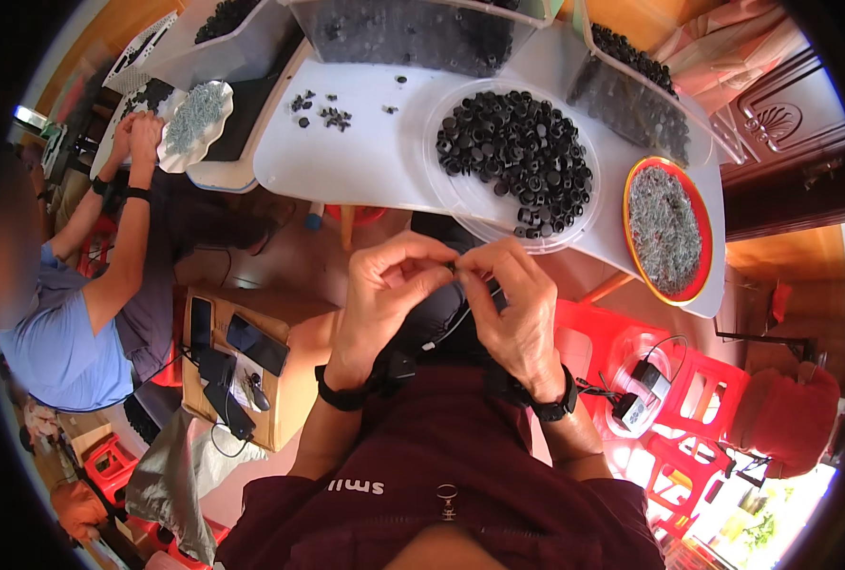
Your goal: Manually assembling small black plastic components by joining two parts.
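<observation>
My left hand [397, 282] and my right hand [510, 302] meet in front of my body, thumbs and forefingers pinched around one small dark piece [454, 267]. Its kind is mostly hidden by the fingertips. Beyond my hands, a round clear plastic lid or shallow tray [432, 180] lies at the table's near edge, with a heap of small black plastic caps [512, 152] on it. To its right, a red bowl with a yellow rim [704, 242] is full of small silvery metal pieces [664, 228], perhaps screws or pins.
Clear bins [408, 43] of black parts line the back of the white table [346, 171]. Loose black pieces [335, 118] lie at its left. A co-worker [80, 313] sits at left by a white dish [215, 142]. A cardboard box [280, 418] holds phones; red stools [698, 389] stand at right.
</observation>
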{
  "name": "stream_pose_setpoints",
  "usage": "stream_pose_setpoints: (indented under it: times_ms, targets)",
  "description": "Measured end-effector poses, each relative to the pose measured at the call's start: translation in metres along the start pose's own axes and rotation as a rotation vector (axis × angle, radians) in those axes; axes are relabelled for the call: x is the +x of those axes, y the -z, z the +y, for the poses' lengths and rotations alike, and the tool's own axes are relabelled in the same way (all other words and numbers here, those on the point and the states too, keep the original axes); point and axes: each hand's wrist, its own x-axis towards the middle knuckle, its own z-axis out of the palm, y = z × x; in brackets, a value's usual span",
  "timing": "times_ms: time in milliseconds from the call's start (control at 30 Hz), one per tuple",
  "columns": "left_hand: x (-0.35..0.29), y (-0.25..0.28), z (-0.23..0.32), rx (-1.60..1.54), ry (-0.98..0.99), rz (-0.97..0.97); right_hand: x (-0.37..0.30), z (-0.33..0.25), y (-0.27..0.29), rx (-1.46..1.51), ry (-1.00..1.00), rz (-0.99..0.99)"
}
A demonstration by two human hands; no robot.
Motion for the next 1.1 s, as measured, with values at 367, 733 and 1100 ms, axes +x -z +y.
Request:
stream_pose_setpoints:
  times_ms: [367, 733, 1100]
  targets:
    - [-0.008, -0.001, 0.001, -0.161, 0.046, 0.026, -0.007, 0.007, 0.002, 0.369, -0.290, -0.106]
    - [-0.007, -0.009, -0.018, -0.399, 0.178, -0.007, -0.021, 0.016, -0.012, 0.190, -0.079, 0.202]
    - [-0.010, -0.008, -0.024, -0.417, 0.222, 0.058, -0.028, 0.027, -0.021, 0.225, -0.117, 0.161]
